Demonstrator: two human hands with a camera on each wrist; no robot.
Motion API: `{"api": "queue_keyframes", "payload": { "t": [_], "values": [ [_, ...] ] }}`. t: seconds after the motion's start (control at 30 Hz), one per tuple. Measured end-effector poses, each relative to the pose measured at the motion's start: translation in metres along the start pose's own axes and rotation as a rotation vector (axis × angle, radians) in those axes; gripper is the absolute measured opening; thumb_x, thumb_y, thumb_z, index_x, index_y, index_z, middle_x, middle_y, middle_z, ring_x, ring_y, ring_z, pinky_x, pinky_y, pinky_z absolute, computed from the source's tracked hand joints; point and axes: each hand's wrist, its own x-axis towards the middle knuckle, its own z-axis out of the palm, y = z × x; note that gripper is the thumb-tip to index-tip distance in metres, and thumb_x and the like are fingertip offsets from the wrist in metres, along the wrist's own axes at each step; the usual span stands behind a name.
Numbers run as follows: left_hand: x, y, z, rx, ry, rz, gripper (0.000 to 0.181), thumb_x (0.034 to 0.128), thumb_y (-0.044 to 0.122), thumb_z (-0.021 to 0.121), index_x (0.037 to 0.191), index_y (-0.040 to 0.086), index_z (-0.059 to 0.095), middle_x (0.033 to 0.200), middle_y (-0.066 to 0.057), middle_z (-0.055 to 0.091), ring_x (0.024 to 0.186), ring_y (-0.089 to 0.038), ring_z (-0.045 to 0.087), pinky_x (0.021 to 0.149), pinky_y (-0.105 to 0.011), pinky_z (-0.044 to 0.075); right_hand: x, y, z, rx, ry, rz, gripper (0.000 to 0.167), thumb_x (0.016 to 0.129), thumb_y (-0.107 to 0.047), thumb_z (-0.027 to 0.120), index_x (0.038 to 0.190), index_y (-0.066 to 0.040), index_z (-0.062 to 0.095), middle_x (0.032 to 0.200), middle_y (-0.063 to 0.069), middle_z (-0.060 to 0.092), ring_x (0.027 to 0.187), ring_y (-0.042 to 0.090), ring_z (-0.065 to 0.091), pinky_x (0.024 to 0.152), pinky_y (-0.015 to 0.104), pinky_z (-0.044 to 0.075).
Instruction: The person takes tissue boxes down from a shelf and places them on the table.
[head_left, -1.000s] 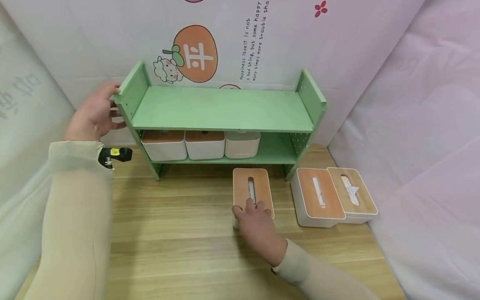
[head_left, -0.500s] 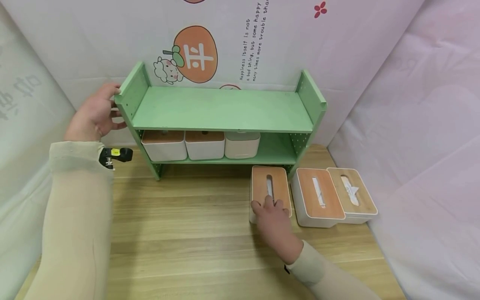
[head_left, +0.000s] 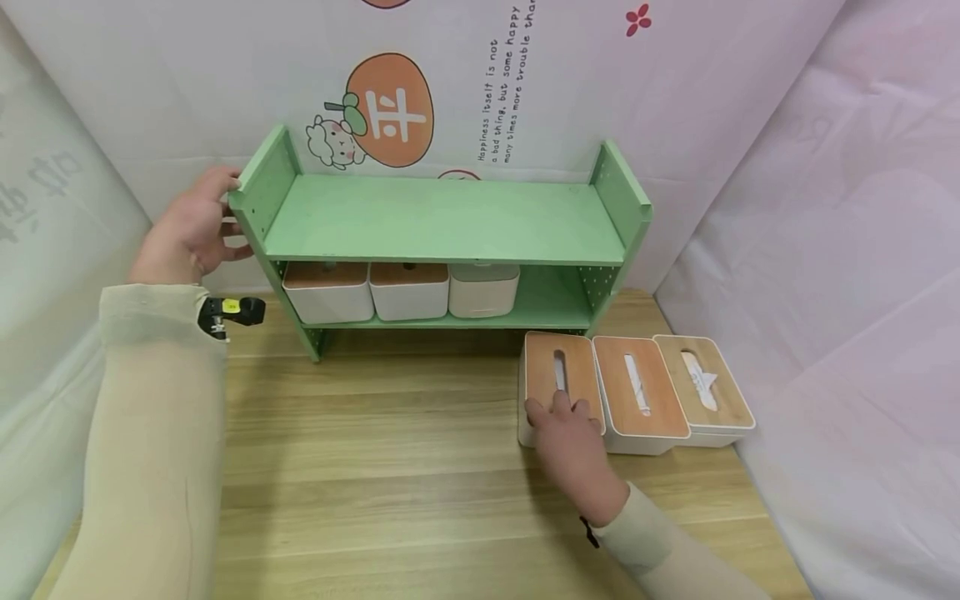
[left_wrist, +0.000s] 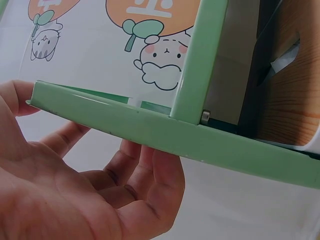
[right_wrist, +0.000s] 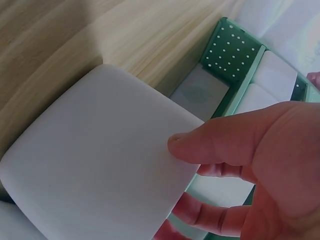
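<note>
With its thumb on the white near end and its fingers on the lid, the right hand grips a tissue box with a wood-look top. This box stands on the table, touching a second tissue box to its right. In the right wrist view, the plain white end of the held box faces the camera. At the far left, the left hand holds the upper side panel of a green shelf. The left wrist view shows its thumb at the panel end and curled fingers against the outer face.
A third tissue box stands at the right by the white curtain. Two wood-lidded boxes and a box with a grey-green lid sit on the lower shelf. Wooden table surface extends in front.
The right hand has slid the tissue box to the right across the table until it touches the neighbouring box. The left hand has stayed on the shelf panel.
</note>
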Motion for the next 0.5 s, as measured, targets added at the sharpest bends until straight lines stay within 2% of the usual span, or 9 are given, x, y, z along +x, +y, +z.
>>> {"api": "queue_keyframes", "payload": {
  "t": [0.37,0.47,0.5],
  "values": [
    [-0.001,0.000,0.000,0.000,-0.002,0.015,0.033,0.1054,0.041,0.043,0.137,0.031,0.041,0.119,-0.005,0.041,0.098,-0.024,0.049,0.086,-0.047,0.040,-0.005,0.008,0.000,0.042,-0.002,0.022,0.022,0.090,0.003,0.062,0.098,-0.015,0.054,0.084,0.016,0.043,0.062,0.031,0.036,0.042,0.037,0.031],
    [-0.001,0.000,0.000,-0.007,0.001,0.012,0.033,0.1054,0.040,0.043,0.137,0.030,0.042,0.118,-0.005,0.041,0.096,-0.023,0.049,0.084,-0.046,0.041,-0.001,0.014,-0.008,0.098,-0.080,0.033,0.017,0.089,-0.004,0.064,0.095,-0.017,0.055,0.085,0.014,0.044,0.065,0.031,0.039,0.046,0.038,0.034],
    [-0.001,0.000,0.000,-0.008,0.000,0.012,0.033,0.1054,0.039,0.043,0.137,0.030,0.042,0.118,-0.005,0.042,0.096,-0.023,0.050,0.084,-0.046,0.041,0.002,0.019,-0.013,0.145,-0.120,0.033,0.014,0.090,-0.007,0.065,0.095,-0.016,0.056,0.084,0.013,0.045,0.067,0.030,0.042,0.048,0.039,0.037]
  ]
}}
